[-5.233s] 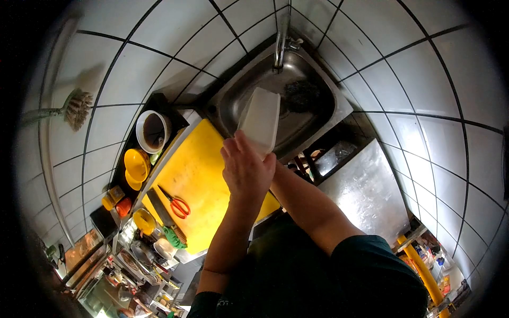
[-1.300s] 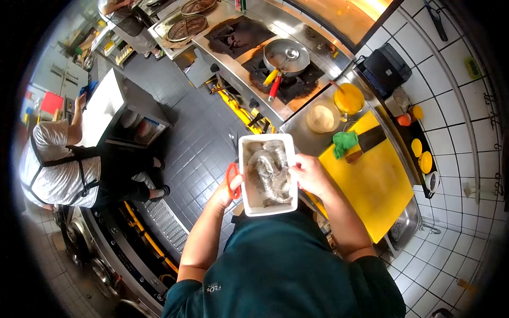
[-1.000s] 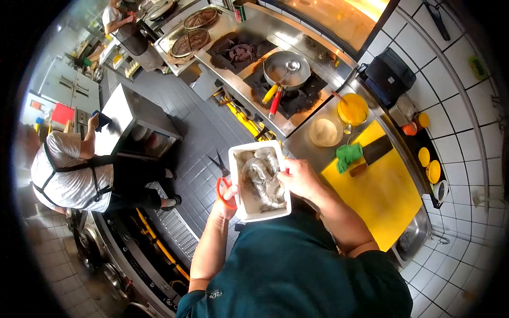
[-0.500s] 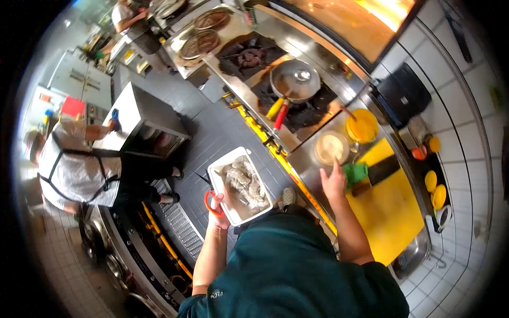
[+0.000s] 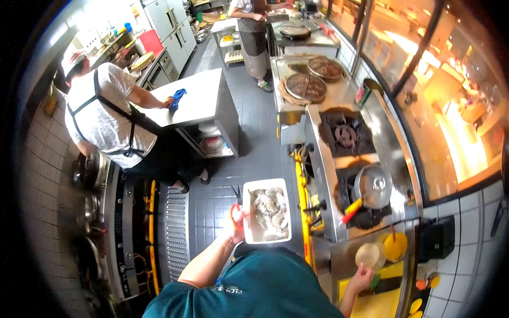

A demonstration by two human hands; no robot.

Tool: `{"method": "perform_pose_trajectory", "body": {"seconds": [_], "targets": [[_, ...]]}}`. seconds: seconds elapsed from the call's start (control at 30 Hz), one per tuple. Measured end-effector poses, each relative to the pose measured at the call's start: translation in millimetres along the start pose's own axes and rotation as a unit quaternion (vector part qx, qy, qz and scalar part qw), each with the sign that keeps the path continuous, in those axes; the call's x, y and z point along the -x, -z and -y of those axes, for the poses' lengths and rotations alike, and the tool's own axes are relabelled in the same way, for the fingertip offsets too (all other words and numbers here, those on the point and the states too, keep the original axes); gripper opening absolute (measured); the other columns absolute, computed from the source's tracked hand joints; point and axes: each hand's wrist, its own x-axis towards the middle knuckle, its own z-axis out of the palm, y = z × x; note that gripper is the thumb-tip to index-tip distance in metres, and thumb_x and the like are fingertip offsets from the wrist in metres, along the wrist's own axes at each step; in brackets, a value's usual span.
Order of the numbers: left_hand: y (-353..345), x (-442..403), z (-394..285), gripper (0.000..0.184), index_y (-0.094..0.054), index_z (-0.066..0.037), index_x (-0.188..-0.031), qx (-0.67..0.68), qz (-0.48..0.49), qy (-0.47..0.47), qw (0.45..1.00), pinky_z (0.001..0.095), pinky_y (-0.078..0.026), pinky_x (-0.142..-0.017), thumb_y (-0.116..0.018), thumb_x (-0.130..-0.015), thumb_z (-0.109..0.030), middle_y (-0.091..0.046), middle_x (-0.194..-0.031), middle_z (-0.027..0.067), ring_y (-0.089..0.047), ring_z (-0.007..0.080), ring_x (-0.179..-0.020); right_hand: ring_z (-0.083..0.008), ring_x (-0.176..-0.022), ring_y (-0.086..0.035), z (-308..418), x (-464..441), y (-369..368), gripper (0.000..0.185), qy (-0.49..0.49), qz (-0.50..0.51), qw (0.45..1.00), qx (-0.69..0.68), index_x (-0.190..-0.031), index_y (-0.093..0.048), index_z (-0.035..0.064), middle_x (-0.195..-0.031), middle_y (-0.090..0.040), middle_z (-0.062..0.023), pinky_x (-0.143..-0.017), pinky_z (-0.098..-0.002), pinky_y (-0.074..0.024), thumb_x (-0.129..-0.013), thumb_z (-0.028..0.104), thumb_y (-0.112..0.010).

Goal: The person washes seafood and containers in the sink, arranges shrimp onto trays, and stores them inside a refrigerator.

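My left hand (image 5: 238,224) holds a white rectangular container (image 5: 267,237) by its left side, together with red-handled scissors (image 5: 235,213) whose dark blades point up. Greyish shrimp (image 5: 271,211) lie inside the container. My right hand (image 5: 362,277) is at the lower right, beside a pale round bowl (image 5: 369,256); its fingers look bent together at the bowl's near edge, and what they hold, if anything, is too small to make out. Partly behind that hand lies a green cloth (image 5: 375,281), on the yellow cutting board (image 5: 389,286).
A pan (image 5: 374,186) sits on the stove at right, with a yellow bowl (image 5: 395,246) nearer me. At left, a co-worker (image 5: 114,108) touches a blue cloth (image 5: 178,98) on a white-topped counter (image 5: 197,95). Another person (image 5: 251,40) stands farther back.
My right hand has let go of the container and moved right to the pale bowl. The view has turned toward the aisle. My left hand still holds the container and scissors.
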Motion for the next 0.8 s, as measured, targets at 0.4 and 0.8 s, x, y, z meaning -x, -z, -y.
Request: {"method": "perform_pose_trajectory", "body": {"seconds": [0.4,0.8], "targets": [[-17.8,-151.4,-199.9,0.038,-0.061,-0.008,-0.119,0.002,0.052,-0.01,0.999,0.036,-0.053,-0.091,-0.07,-0.085,-0.022,-0.066,-0.106,0.0039,-0.065,0.0179,-0.097,-0.018,-0.078,-0.057,279.7,-128.6,-19.0,0.023,0.108,0.024,0.991,-0.079,-0.09,-0.057,-0.0063,-0.136,-0.055,-0.0204,-0.076,-0.0313,-0.0544,-0.091,0.009,-0.074],[-29.1,-289.9,-330.7,0.051,-0.058,-0.01,-0.12,-0.024,-0.029,-0.091,0.995,0.0415,-0.057,-0.075,-0.069,-0.081,-0.041,-0.064,-0.098,0.009,-0.065,0.0244,-0.082,-0.0307,-0.089,-0.067,495.9,-216.9,-227.2,0.029,0.336,0.146,0.916,-0.163,-0.089,-0.059,0.0018,-0.133,-0.058,-0.0278,-0.076,-0.0349,-0.0551,-0.073,0.005,-0.083]]}}
